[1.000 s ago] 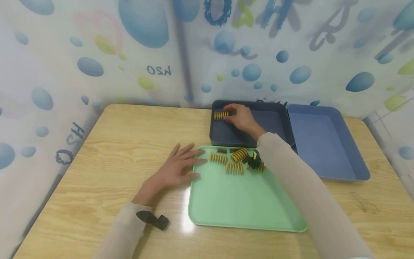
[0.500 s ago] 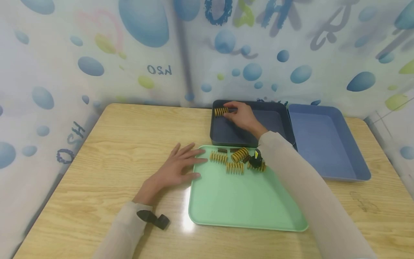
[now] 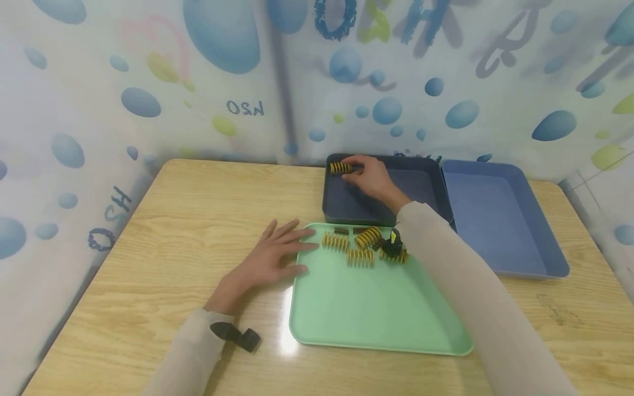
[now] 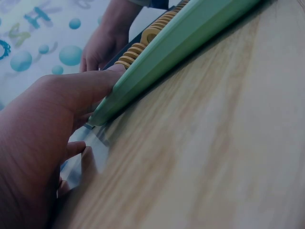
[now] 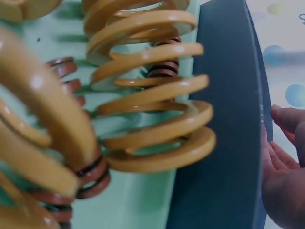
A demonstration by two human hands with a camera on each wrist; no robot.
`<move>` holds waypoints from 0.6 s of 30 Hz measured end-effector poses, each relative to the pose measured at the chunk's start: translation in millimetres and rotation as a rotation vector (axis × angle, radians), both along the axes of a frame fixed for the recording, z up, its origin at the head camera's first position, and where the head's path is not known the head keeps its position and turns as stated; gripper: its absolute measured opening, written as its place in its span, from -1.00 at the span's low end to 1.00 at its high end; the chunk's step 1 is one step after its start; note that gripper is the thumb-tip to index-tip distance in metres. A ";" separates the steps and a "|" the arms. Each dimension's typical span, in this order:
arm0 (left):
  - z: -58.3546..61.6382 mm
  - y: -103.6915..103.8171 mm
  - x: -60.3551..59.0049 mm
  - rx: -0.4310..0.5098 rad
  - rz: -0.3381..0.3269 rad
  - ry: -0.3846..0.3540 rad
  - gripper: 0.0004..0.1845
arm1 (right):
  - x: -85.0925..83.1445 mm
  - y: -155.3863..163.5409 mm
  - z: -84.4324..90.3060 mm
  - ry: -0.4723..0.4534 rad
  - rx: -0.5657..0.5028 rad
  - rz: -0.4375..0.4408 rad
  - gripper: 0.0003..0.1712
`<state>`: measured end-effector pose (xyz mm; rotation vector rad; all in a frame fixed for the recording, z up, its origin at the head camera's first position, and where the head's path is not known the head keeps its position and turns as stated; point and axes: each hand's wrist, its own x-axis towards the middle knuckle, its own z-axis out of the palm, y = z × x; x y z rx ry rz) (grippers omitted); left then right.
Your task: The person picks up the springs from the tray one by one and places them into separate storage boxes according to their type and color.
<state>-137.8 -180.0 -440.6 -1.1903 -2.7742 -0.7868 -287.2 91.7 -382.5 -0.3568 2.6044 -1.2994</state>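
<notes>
Right hand (image 3: 371, 178) pinching yellow spring (image 3: 340, 168), left hand (image 3: 267, 258) touching green tray (image 3: 371, 308)

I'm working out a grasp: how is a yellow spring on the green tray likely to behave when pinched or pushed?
The yellow spring will probably feel stiff, since its coils look thick. Lying on its side, with round coils, it could roll across the green tray. Its glossy surface may be slightly slippery.

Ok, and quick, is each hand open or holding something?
Left hand: open, against the green tray.
Right hand: pinching a yellow spring.
</notes>
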 end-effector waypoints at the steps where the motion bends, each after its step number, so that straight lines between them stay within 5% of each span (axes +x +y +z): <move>1: 0.3 0.2 0.0 -0.001 0.001 0.000 -0.47 | -0.3 0.8 0.3 0.004 -0.003 0.001 -0.52; 11: 3.1 2.2 2.2 0.008 -0.001 0.008 -0.48 | 10.7 11.4 12.9 0.021 -0.053 0.025 -0.56; 18: 2.0 2.2 2.4 0.017 0.000 0.018 -0.49 | 34.4 30.1 26.7 0.015 -0.139 0.051 -0.59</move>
